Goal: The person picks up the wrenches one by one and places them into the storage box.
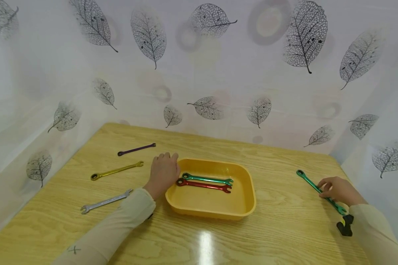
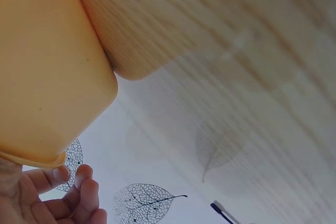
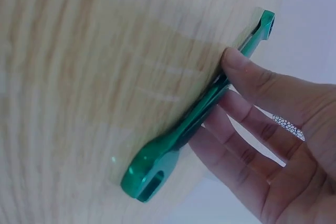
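Observation:
A yellow plastic tray (image 1: 212,213) stands on the wooden table, with a green wrench (image 1: 207,179) and a red wrench (image 1: 203,185) lying side by side in it. My left hand (image 1: 164,173) holds the tray's left rim; from the left wrist view, curled fingers (image 2: 86,192) show right at the rim, below the outer wall. Off to the right, my right hand (image 1: 339,189) pinches another green wrench (image 1: 310,182) around its middle. The right wrist view has the thumb (image 3: 239,61) on one side of the shaft and the other fingers opposite. Its ring end points away, the open end toward the wrist.
Left of the tray lie a purple wrench (image 1: 136,149), a gold wrench (image 1: 117,170) and a silver wrench (image 1: 106,202), roughly in a column. A pale leaf-printed curtain (image 1: 219,81) surrounds the table's back and sides. A black device (image 1: 345,225) sits at the right wrist.

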Available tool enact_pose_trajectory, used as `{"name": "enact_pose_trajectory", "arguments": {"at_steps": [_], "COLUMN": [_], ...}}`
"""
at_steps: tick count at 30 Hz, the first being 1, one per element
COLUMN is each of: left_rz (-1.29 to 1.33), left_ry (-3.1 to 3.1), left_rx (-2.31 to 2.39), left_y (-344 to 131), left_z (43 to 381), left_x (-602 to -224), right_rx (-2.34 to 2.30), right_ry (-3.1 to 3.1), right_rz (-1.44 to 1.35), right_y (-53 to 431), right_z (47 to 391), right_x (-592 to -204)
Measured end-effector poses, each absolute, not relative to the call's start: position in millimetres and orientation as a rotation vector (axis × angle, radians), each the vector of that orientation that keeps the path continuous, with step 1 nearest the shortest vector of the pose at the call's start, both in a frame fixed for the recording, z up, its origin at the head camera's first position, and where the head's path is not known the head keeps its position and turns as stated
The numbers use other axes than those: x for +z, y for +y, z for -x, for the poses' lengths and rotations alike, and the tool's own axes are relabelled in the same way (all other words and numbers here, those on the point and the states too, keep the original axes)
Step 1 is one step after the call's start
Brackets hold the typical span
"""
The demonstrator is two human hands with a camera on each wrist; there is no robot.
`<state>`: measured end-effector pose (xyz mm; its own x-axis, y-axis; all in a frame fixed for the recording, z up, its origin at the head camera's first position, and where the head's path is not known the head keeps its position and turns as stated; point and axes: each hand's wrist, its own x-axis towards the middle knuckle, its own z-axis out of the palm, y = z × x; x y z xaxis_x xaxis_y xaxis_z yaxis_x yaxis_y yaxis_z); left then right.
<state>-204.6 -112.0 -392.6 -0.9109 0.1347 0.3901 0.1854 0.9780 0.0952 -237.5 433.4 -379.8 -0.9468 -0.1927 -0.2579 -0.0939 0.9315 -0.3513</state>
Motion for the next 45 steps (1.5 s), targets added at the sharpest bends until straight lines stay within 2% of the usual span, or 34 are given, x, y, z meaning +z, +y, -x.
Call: {"name": "enact_pose_trajectory", "arguments": {"at_steps": [17, 45], "left_rz": [0.227, 0.23], "left_ry": [-2.715, -2.713], "left_rx": [-0.142, -0.168], "left_y": [-112.0, -110.9], "left_z": [206.0, 202.9], "left_x": [-392.4, -392.4], "right_rx": [-0.48, -0.395], "right_ry": [2.865, 2.958], "right_rz": [0.168, 0.252], "right_y": [431.5, 435.7], "right_z": [231.6, 224.6], "right_x": [-383.6, -391.2]}}
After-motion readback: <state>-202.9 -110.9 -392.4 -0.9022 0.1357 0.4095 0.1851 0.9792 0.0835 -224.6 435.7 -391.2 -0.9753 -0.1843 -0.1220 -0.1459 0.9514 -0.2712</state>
